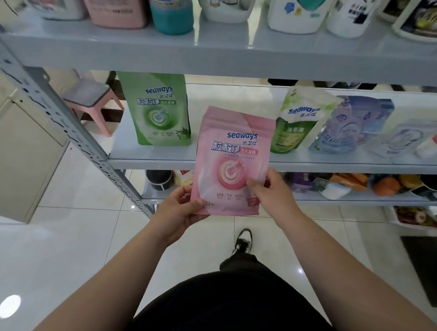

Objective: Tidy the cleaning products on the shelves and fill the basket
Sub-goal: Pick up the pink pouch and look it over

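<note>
Before grey middle shelf (150, 162), pink seaways pouch (234, 153) is being pinched at its lower corners by left hand (179, 208) and right hand (271, 195); upright, label-out placement beside green seaways pouch (159, 112) is being advised.

Glossy white tiled floor (71, 234), pink stool (95, 102) and beige cabinet (20, 144) at left, dark mat (425, 269) at right.
</note>
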Tool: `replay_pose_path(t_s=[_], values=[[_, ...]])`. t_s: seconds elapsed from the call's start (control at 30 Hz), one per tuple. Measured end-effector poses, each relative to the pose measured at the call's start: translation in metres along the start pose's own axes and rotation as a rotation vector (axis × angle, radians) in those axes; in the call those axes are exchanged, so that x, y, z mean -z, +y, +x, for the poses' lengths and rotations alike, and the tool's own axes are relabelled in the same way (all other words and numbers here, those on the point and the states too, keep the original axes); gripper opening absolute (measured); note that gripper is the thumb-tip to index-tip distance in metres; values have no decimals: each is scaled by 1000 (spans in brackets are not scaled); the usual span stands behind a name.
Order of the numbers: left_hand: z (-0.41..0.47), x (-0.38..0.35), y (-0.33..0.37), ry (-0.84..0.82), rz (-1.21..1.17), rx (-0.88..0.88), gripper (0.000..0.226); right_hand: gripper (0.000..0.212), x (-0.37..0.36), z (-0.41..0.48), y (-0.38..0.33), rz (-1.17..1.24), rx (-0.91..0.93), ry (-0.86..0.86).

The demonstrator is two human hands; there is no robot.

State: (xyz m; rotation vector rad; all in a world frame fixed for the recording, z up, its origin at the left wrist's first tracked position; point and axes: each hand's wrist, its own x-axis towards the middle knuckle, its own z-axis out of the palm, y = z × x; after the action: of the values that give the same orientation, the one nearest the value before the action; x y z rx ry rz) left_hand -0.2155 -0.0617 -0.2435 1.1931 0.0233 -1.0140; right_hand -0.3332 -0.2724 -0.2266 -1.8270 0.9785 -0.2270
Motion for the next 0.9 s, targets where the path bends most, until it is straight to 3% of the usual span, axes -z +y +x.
replay_pose_path(t_s=[0.17, 0.37, 0.6, 0.9], values=[[33, -2, 4, 103, 133, -37, 39, 21, -1, 24, 1, 9, -10, 51], [84, -18, 29, 227, 431, -93, 58, 9, -10, 73, -15, 34, 16, 102], [144, -37, 62, 253, 480, -146, 64, 14, -20, 139, -35, 124, -4, 141], [175, -42, 79, 210, 654, -125, 78, 17, -35, 189, -41, 12, -37, 65]])
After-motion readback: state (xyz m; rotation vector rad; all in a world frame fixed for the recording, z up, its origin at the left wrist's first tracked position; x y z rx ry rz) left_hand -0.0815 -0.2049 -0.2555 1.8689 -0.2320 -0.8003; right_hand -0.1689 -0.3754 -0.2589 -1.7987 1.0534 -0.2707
